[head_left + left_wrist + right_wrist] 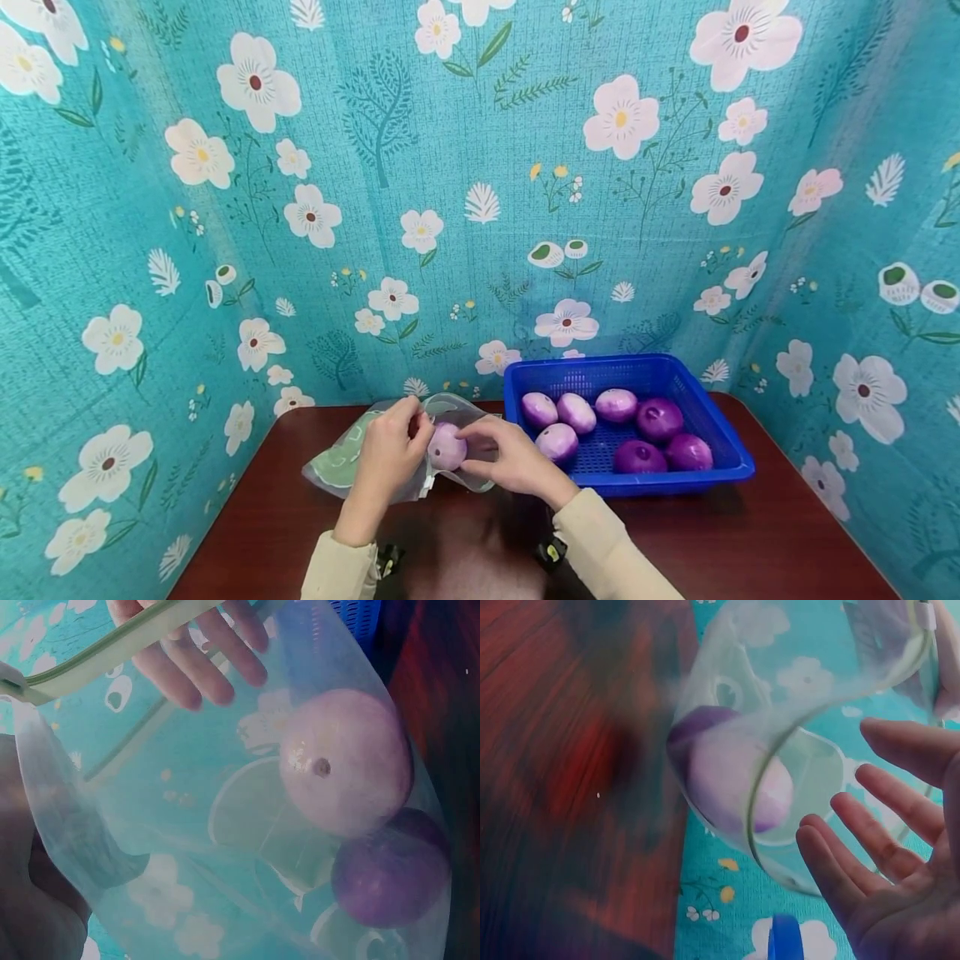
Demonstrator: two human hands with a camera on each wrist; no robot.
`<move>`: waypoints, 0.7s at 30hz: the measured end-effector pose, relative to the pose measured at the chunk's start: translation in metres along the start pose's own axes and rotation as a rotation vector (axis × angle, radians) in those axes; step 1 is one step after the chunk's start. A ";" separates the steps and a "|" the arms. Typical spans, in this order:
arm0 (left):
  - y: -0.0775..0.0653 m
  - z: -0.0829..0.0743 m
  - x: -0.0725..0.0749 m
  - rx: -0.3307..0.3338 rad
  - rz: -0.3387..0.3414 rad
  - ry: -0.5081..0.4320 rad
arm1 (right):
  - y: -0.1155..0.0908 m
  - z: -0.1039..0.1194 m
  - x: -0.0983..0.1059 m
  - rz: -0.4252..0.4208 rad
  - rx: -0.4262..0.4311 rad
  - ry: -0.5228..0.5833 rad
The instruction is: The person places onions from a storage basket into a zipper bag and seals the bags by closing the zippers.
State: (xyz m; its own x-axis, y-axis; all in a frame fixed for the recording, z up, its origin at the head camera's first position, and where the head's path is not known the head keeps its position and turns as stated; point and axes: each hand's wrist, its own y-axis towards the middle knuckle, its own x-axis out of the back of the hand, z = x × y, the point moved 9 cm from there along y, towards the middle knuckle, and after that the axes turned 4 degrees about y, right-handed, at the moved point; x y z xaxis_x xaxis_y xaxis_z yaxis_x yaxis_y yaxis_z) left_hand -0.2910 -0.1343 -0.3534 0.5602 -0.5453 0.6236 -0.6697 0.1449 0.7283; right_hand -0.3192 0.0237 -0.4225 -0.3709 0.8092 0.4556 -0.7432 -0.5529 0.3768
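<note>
A clear zip bag (341,458) with green print lies on the table, its mouth spread wide. Inside it are a pale purple onion (349,761) and a darker purple onion (390,877), side by side. My left hand (393,446) grips the bag's rim close to the white slider (427,483). At the opposite side of the mouth is my right hand (517,458), fingers spread and relaxed, with nothing held. In the right wrist view its fingertips (810,825) are right at the green zip strip (761,787).
A blue plastic basket (738,467) with several purple onions (660,419) stands to the right of the bag on the dark red wooden table (255,517). A teal flowered curtain (465,292) hangs behind and along both sides.
</note>
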 end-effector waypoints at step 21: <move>-0.003 0.007 -0.003 -0.007 -0.012 -0.003 | -0.044 -0.050 0.105 -0.294 -0.222 -0.238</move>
State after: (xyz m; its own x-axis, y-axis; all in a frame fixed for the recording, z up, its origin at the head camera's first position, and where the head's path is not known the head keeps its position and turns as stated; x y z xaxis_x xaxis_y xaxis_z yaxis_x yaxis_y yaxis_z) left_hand -0.2937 -0.1387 -0.3598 0.5663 -0.5497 0.6141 -0.6596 0.1446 0.7376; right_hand -0.3534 0.1428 -0.4320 -0.0067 0.8429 0.5380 -0.9094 -0.2289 0.3473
